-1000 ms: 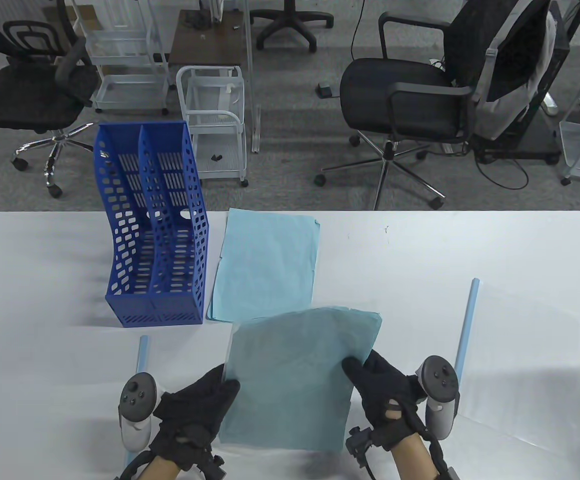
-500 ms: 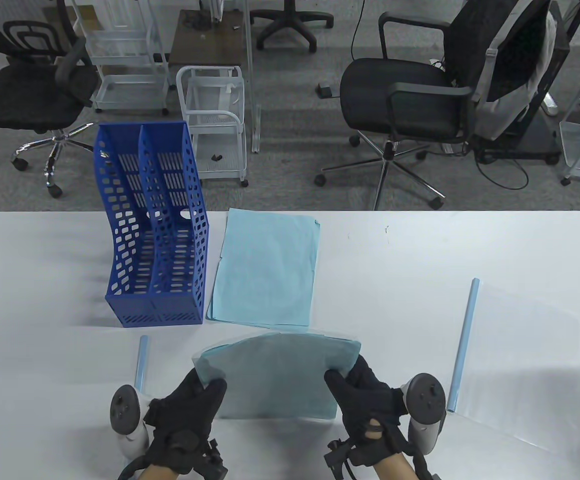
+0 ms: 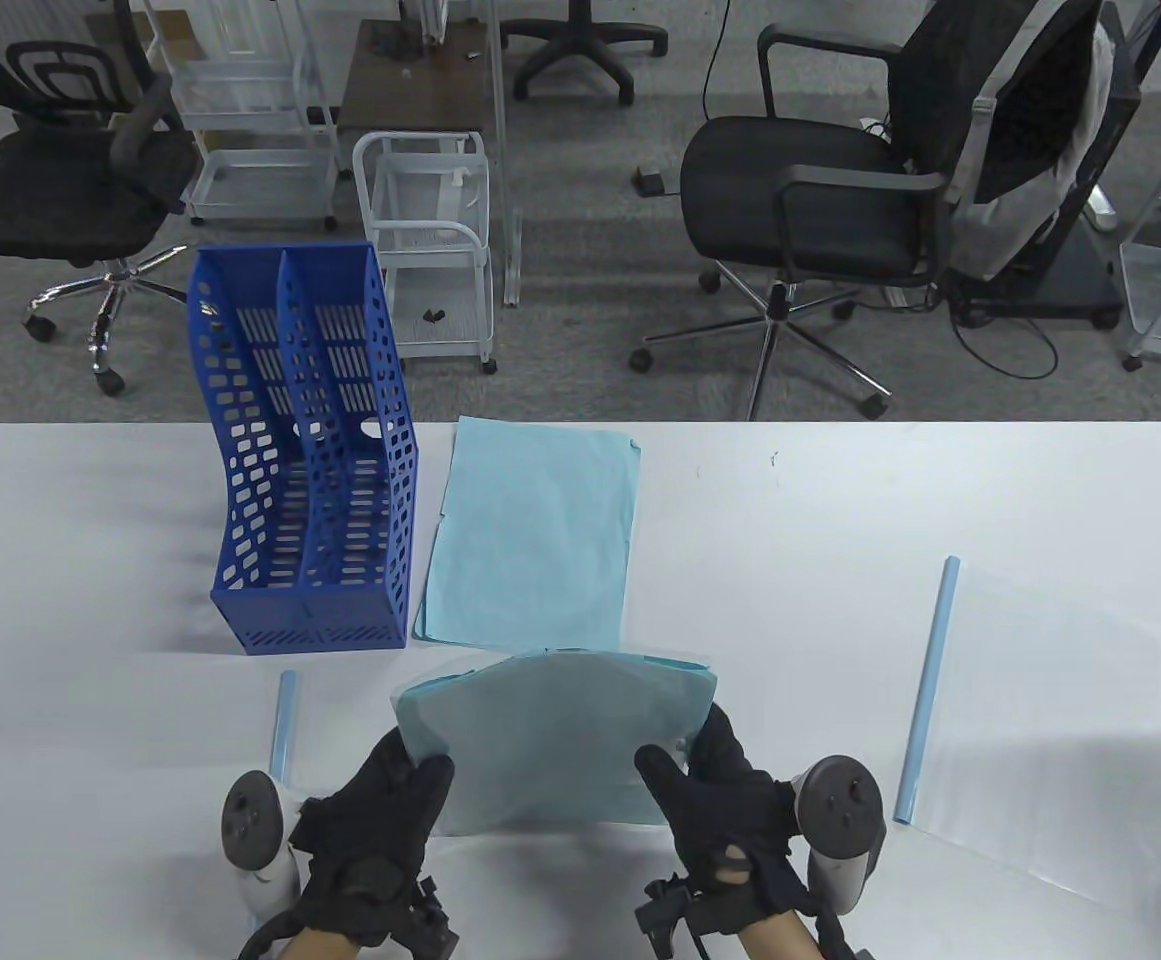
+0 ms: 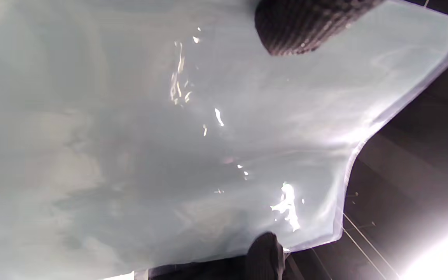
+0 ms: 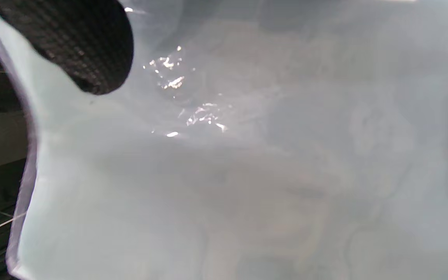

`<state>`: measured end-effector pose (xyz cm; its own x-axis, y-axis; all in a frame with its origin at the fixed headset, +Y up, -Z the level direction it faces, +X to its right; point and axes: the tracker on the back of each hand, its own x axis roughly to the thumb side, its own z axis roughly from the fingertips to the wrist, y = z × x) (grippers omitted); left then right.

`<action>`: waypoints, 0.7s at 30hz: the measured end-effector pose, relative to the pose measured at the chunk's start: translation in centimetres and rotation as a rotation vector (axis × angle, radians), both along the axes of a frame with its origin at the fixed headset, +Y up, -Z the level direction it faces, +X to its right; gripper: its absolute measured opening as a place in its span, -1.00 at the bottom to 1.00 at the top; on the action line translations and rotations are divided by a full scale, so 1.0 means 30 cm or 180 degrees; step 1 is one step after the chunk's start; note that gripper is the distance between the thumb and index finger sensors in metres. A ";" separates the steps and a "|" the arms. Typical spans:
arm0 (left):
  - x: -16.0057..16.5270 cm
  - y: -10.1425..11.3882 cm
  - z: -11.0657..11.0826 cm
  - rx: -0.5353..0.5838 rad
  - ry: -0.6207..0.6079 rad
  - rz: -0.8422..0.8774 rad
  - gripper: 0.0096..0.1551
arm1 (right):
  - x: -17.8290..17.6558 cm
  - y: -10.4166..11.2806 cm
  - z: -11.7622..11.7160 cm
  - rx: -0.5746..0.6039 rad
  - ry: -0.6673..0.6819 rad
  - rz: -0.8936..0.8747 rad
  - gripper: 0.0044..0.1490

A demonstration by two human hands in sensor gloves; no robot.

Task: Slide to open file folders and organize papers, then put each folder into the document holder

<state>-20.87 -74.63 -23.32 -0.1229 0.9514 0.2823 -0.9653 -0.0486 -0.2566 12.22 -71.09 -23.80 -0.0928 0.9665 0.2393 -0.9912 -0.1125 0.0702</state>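
Clear folder with blue papers (image 3: 555,745) held upright between hands near surface edge, long axis 9-to-3. Left hand (image 3: 370,830) grips left edge, right hand (image 3: 725,800) right edge. Document holder (image 3: 305,450) at 11 o'clock, nearer left hand.

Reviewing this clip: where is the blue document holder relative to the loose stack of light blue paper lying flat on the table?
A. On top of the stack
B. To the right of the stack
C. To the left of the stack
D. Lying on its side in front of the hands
C: in the table view the blue document holder stands upright just left of the flat paper stack, neither on it nor tipped over.
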 end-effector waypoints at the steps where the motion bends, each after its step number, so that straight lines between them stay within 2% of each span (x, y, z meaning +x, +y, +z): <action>1: 0.008 0.010 0.005 0.0022 -0.0025 0.0032 -0.50 | -0.008 0.013 0.007 0.0077 -0.0004 -0.0013 -0.27; 3: 0.009 0.029 0.010 0.0112 -0.0110 0.0043 -0.48 | -0.012 0.034 0.019 0.0229 0.0019 0.0040 -0.24; 5: -0.006 0.032 0.013 0.0025 0.0042 -0.0062 -0.40 | -0.006 0.046 0.023 0.0291 -0.0094 0.0184 -0.14; 7: -0.024 0.013 0.010 -0.0023 0.0186 -0.0101 -0.34 | 0.010 0.032 0.016 0.0264 -0.0288 0.0300 -0.03; 9: -0.034 -0.006 0.003 -0.0158 0.0281 -0.0044 -0.37 | 0.023 0.004 0.003 0.0081 -0.0381 0.0221 -0.02; 11: -0.025 -0.016 -0.001 -0.0189 0.0246 0.0011 -0.49 | 0.021 -0.021 -0.006 -0.0133 -0.0287 0.0032 -0.17; 13: 0.002 -0.020 0.008 -0.0168 0.0178 0.0044 -0.52 | 0.010 -0.028 -0.007 -0.0151 -0.0224 -0.0074 -0.40; 16: 0.004 0.002 0.018 -0.0063 0.0188 0.0083 -0.52 | 0.003 -0.007 0.006 0.0031 -0.0187 -0.0104 -0.46; 17: -0.005 0.012 0.020 -0.0024 0.0187 0.0140 -0.50 | 0.006 0.008 0.011 0.0113 -0.0150 -0.0098 -0.44; 19: -0.025 0.016 0.017 -0.0090 0.0289 0.0048 -0.38 | 0.014 0.021 0.011 0.0145 -0.0190 0.0025 -0.19; 21: -0.038 -0.001 0.008 -0.0130 0.0318 -0.0031 -0.29 | 0.030 0.005 0.001 -0.0005 -0.0236 0.0170 0.00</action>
<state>-22.02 -74.65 -23.09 -0.0868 0.9634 0.2537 -0.9864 -0.0475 -0.1571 13.11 -70.94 -23.78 -0.1617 0.9600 0.2285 -0.9862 -0.1654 -0.0031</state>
